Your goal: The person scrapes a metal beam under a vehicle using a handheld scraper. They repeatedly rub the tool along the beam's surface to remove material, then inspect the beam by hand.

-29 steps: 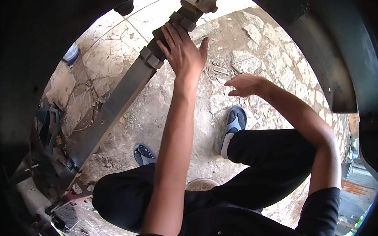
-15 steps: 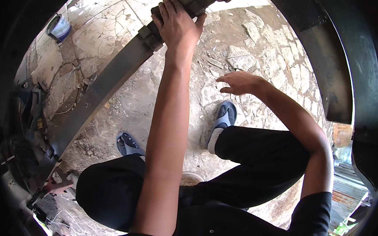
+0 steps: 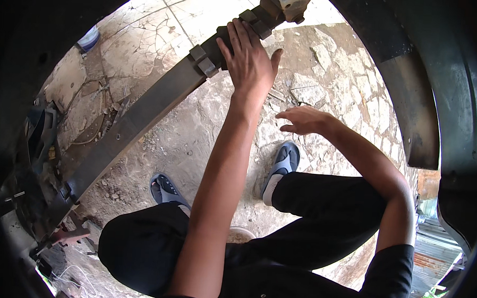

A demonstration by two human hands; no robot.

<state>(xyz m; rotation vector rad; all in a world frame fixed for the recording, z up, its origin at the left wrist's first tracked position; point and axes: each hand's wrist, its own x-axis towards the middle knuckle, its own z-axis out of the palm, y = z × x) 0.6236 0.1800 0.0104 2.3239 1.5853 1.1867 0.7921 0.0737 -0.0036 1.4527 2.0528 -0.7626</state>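
A long, dark steel leaf spring [image 3: 139, 112] slants from the lower left up to the top, with a block-like metal clamp [image 3: 204, 61] round its upper part. My left hand [image 3: 251, 67] lies palm down against the spring just past that clamp. Its fingers are stretched out across the metal, and the thumb stands away to the right; it is open, not wrapped round the bar. Lower and to the right, my right hand [image 3: 305, 120] hovers above the ground, open and holding nothing, with fingers extended to the left.
Dark curved metal panels [image 3: 411, 103] frame the right side. A red metal bracket [image 3: 72, 235] juts out at lower left. My sandalled feet [image 3: 286, 159] stand on dirt and broken stone. A bucket [image 3: 89, 38] shows partly at upper left, corrugated sheeting [image 3: 433, 258] at lower right.
The view has shifted, so the spring and ground sit lower. My left thumb has come away from the spring's side and the hand lies flatter. My right hand keeps its pose.
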